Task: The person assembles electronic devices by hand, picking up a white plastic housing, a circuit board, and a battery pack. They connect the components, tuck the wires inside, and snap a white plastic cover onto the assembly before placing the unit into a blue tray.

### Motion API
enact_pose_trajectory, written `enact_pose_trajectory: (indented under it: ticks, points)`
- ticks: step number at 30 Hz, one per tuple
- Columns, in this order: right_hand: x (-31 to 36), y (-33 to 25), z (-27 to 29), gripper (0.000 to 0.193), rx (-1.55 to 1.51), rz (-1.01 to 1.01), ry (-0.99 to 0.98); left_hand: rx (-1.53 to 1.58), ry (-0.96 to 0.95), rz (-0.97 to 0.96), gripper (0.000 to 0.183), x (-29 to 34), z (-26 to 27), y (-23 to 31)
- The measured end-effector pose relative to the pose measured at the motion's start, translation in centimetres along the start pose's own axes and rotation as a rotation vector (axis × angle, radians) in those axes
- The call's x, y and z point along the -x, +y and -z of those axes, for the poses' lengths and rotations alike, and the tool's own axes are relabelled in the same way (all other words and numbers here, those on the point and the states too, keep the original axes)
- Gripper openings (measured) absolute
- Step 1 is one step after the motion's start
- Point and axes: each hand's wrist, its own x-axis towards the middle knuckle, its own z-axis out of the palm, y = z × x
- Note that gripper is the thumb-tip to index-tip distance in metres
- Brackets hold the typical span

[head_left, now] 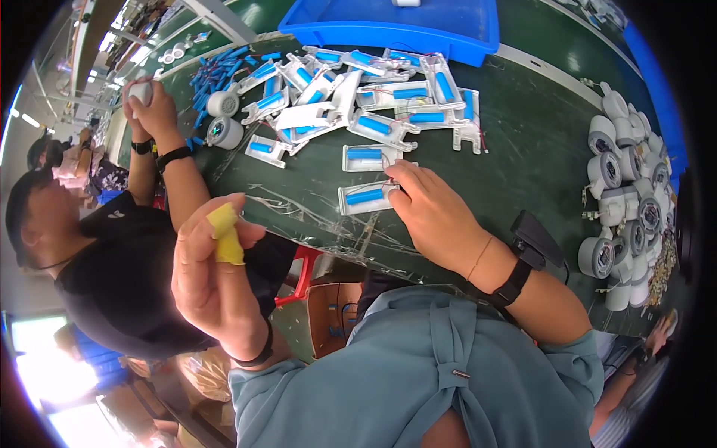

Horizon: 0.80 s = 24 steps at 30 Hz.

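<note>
My right hand (437, 216) has its thumb and fingers closed at the right end of a white plastic housing (345, 203) with a blue cylindrical battery (364, 196) lying in it. Thin wires show beside the fingertips. Just beyond lies a similar housing (351, 166) with its own blue battery. Raised over the table's near edge, my left hand (205, 280) has curled fingers. Yellow material (228, 243) shows at its thumb and finger; whether it is wrapped round them or held between them is unclear.
A heap of white housings with blue batteries (321, 112) lies ahead, loose blue batteries (213, 75) left of it. A blue bin (388, 33) stands behind. White round-headed units (616, 201) crowd the right. At left, a co-worker (127, 269) holds a white round part (140, 92).
</note>
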Motion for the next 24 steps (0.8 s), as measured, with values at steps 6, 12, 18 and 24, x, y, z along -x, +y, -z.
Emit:
enact_pose_trajectory:
  ticks: [6, 12, 18, 24]
  points:
    - [2.6, -0.4, 2.1, 0.025, -0.090, -0.109, 0.084, 0.077, -0.563, -0.014, 0.034, -0.1, -5.9, -1.3]
    - [7.8, -1.5, 6.8, 0.033, -0.159, -0.314, 0.089, -0.210, -0.862, -0.055, 0.045, 1.1, -9.3, -3.4]
    - [13.6, -2.2, 11.0, 0.032, -0.353, -0.614, 0.149, -0.228, -0.854, 0.066, 0.050, 2.1, -10.8, -4.3]
    - [18.5, -3.6, 11.1, 0.022, -0.620, -1.004, 0.469, 0.060, -0.746, 0.482, 0.038, 1.7, -14.0, -5.6]
